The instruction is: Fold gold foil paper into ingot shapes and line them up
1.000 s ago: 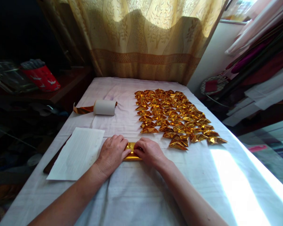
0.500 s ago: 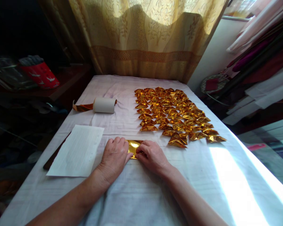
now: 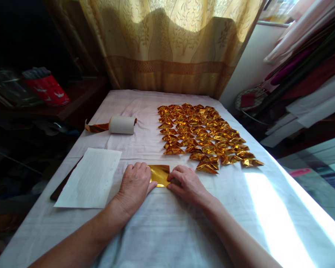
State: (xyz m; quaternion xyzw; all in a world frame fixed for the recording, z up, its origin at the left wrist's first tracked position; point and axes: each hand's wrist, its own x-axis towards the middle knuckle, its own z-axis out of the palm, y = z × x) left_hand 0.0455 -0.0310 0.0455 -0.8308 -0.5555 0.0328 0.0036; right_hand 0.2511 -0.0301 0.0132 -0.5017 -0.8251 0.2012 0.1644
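Observation:
A small sheet of shiny gold foil paper (image 3: 159, 176) lies flat on the white cloth, between my two hands. My left hand (image 3: 136, 182) presses on its left part, fingers together and curled over the edge, the thumb along the near side. At the right edge, my right hand (image 3: 185, 183) pinches the paper's near right corner between thumb and fingers. Just beyond my right hand stand rows of folded gold foil paper ingots (image 3: 197, 137), several of them, set close together.
A white sheet of paper (image 3: 91, 178) lies at left over a dark flat object (image 3: 61, 186). Behind it rests a white roll (image 3: 121, 125) with a gold foil strip (image 3: 96, 128). A red container (image 3: 48, 89) stands on the dark shelf; a patterned curtain (image 3: 167, 67) hangs at the back.
My right hand has shifted slightly right along the foil paper to its edge, so more of the gold surface shows. My left hand stays in place.

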